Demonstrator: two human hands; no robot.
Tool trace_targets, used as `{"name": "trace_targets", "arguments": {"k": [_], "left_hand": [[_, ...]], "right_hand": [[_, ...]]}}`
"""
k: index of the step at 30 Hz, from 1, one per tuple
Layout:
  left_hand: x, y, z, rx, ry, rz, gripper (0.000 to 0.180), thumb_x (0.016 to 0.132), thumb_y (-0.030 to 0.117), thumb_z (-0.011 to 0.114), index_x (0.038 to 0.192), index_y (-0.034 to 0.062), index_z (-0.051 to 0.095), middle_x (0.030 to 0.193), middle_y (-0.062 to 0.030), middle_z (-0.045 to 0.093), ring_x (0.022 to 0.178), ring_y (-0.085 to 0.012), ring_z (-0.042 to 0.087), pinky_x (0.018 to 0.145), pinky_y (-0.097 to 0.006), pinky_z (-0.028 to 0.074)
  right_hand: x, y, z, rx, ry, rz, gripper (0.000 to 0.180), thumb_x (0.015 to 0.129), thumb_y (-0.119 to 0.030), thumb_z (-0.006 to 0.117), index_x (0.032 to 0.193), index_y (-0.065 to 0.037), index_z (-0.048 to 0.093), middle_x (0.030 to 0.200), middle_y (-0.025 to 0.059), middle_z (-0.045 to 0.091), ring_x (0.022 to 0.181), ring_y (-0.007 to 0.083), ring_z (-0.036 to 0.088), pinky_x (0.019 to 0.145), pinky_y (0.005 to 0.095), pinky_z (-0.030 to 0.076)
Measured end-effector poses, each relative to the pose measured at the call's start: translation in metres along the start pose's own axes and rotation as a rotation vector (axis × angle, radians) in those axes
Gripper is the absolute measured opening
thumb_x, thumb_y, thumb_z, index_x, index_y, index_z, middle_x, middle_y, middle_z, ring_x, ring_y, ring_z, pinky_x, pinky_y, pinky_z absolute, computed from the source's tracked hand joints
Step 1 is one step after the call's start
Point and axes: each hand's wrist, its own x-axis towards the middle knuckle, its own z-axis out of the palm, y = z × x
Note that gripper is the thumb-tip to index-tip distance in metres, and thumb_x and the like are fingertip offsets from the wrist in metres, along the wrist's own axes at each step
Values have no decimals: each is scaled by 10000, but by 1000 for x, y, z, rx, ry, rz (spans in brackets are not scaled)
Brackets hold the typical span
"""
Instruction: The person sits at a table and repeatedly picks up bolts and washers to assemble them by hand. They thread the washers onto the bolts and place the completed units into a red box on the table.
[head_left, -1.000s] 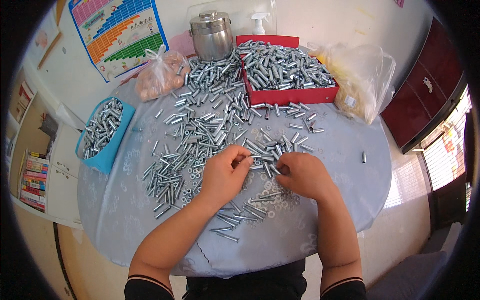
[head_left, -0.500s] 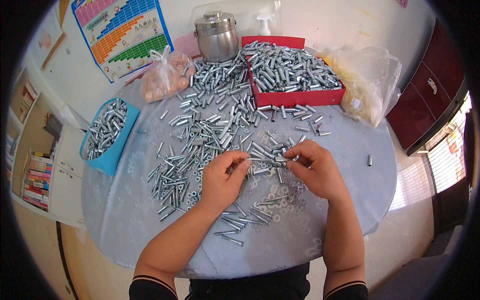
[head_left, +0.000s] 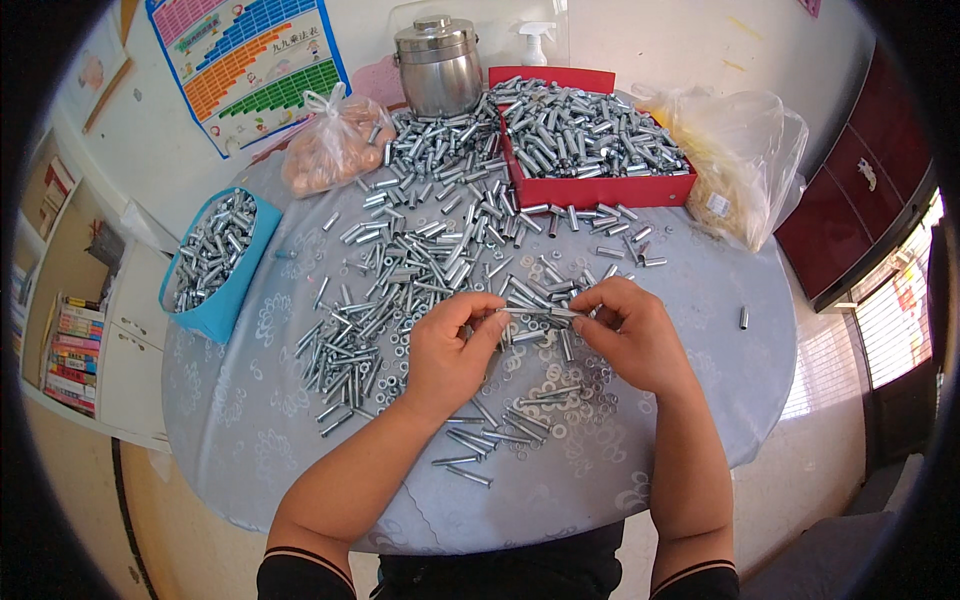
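A thin metal bolt is pinched between the fingertips of the left hand and the right hand. Both sets of fingers are closed on it, one at each end, and it is held level just above the round table. Half a second ago the hands were a little further apart and the bolt looked less lined up; now the fingertips have been brought closer together. It looks as if a small part is being slid onto the bolt, though this is too small to tell.

Under the hands, loose bolts and little washers are spread on the table. Past the bolt, a big heap of silver sleeves is seen. Further back, a red box is filled with them. A blue tub of more metal parts sits far left of the bolt.
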Motion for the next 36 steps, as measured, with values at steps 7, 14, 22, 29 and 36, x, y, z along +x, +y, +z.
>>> {"name": "trace_targets", "arguments": {"k": [7,14,22,29,36], "left_hand": [[0,3,0,-55,-1,-14,140,887,44,712,1020,10,686,849,8,666,741,-35,575,647,-198,460],[-3,14,1,-108,-170,-87,252,891,43,709,1139,6,680,942,-37,709,820,-61,628,720,-219,507],[1,24,-4,-227,-226,-56,289,887,60,708,1170,12,681,886,-27,704,719,-47,603,635,-204,484],[-2,27,-2,-176,-276,-111,252,905,70,703,1144,-11,688,973,-47,723,806,-68,629,729,-214,505],[0,14,-2,-156,-196,-187,222,918,86,684,1122,0,705,877,-23,717,740,-51,598,657,-207,479]], "right_hand": [[2,2,4,34,-34,10,185,814,-43,734,995,-11,704,844,62,618,677,123,565,623,278,473],[-1,-4,14,360,-45,113,132,862,-68,741,961,10,700,822,14,660,692,72,576,614,225,461],[0,-7,13,523,-92,115,97,899,-77,716,941,9,701,755,9,656,666,67,592,604,228,491],[-1,-10,6,476,-103,120,108,914,-81,698,955,18,700,766,1,657,668,55,591,590,220,486],[-3,9,-23,-239,-126,-69,125,777,-94,717,890,-42,722,780,107,683,704,254,647,658,349,518]]}}
